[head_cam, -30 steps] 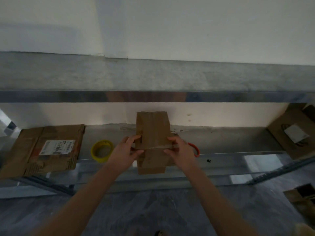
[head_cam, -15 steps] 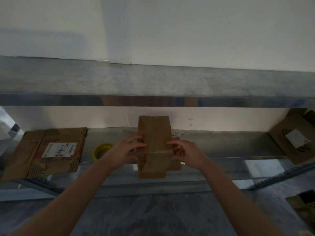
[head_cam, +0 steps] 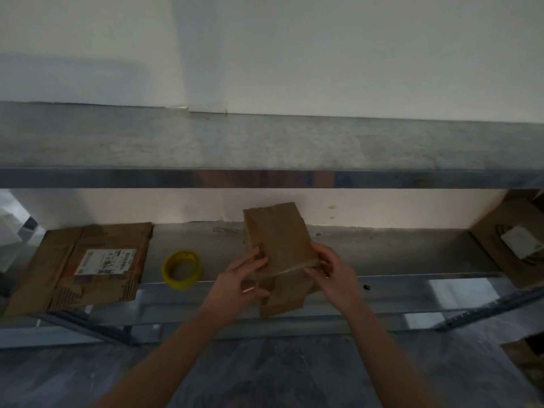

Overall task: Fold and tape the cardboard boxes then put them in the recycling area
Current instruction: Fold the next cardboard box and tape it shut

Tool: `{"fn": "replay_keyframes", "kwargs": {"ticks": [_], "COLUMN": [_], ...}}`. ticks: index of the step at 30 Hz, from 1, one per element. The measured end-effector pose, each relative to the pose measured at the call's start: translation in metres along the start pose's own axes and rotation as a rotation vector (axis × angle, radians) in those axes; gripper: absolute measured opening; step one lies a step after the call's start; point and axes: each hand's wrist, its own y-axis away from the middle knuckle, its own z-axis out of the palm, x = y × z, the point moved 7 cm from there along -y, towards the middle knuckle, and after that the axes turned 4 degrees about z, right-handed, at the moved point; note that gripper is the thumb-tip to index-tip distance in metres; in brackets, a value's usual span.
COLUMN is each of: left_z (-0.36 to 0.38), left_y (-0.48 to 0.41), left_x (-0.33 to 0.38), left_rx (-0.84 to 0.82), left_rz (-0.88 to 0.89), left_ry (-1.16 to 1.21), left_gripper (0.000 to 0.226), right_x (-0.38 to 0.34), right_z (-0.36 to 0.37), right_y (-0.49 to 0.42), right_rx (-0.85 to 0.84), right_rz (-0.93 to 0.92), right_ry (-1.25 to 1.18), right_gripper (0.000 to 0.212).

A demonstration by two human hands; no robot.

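The folded cardboard box is held tilted over the front edge of the lower metal shelf, between both hands. The left hand grips its left edge with the fingers curled round it. The right hand pinches the right edge where a clear tape strip crosses the box. On the shelf, a yellow tape roll lies left of centre. A flattened labelled carton lies at the left end and another carton at the right end.

Grey upper shelf spans above the right hand, white wall behind. Just right of that hand, a dark speck sits on the steel lower shelf; marbled floor below.
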Motion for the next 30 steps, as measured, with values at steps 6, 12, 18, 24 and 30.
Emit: {"fn": "replay_keyframes", "kwargs": {"ticks": [6, 12, 18, 24, 30], "left_z": [-0.030, -0.035, -0.039, -0.041, -0.031], "left_y": [-0.064, -0.098, -0.075, -0.020, 0.005], "left_x": [-0.012, -0.027, -0.033, -0.028, -0.022], "left_rx": [-0.160, -0.298, -0.130, 0.002, 0.234], "left_rz": [-0.153, -0.278, -0.326, -0.338, -0.385], "left_ry": [-0.177, -0.094, -0.070, -0.040, 0.123], "left_gripper": [0.093, 0.084, 0.090, 0.078, 0.062], "right_x": [0.026, -0.001, -0.016, -0.017, -0.008], "right_z": [-0.011, 0.061, 0.059, 0.027, 0.018], "right_y": [0.019, 0.060, 0.066, 0.044, 0.025], "right_rx": [0.271, 0.180, 0.193, 0.273, 0.157], "right_rz": [0.226, 0.175, 0.102, 0.071, 0.122], "right_ry": [-0.130, -0.331, -0.132, -0.090, -0.179], "right_gripper": [0.064, 0.085, 0.097, 0.088, 0.069]}}
